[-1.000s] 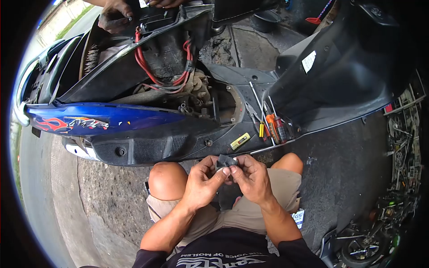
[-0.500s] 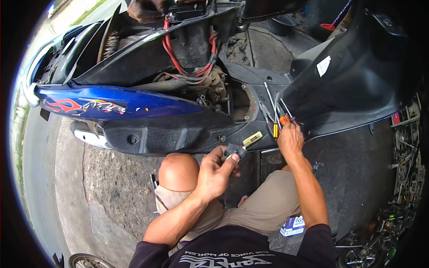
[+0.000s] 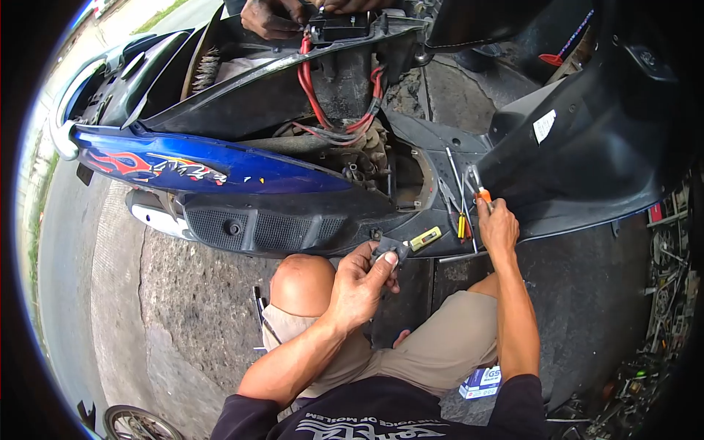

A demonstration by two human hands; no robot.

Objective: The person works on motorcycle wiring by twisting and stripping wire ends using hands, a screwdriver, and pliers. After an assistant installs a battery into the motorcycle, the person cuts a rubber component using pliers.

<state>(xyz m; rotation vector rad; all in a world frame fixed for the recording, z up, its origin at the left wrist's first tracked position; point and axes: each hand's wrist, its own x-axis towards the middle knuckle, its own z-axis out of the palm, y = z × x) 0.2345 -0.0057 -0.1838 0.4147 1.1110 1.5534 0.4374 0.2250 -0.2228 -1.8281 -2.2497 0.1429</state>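
Observation:
My left hand (image 3: 363, 282) pinches a small dark flat piece (image 3: 390, 248) above my lap, by the scooter's edge. Over the footboard, my right hand (image 3: 499, 229) is closed on an orange-handled tool (image 3: 484, 196), whose metal end points away from me. Just left of that hand lie a yellow-handled screwdriver (image 3: 461, 225) and pliers (image 3: 448, 199). A yellow cutter (image 3: 425, 238) rests at the footboard's edge, close to the dark piece. Red cables (image 3: 309, 94) hang over the exposed engine (image 3: 367, 155).
Another person's hands (image 3: 273, 18) are at a black battery (image 3: 341, 28) at the top. The blue side panel (image 3: 220, 170) runs left. A GS box (image 3: 482, 383) sits by my thigh, a bicycle wheel (image 3: 139, 424) at lower left, and scattered parts (image 3: 664, 293) at right.
My right hand has left the dark piece, reached to the tools and taken hold of the orange-handled one. My left hand still holds the piece. The view has shifted.

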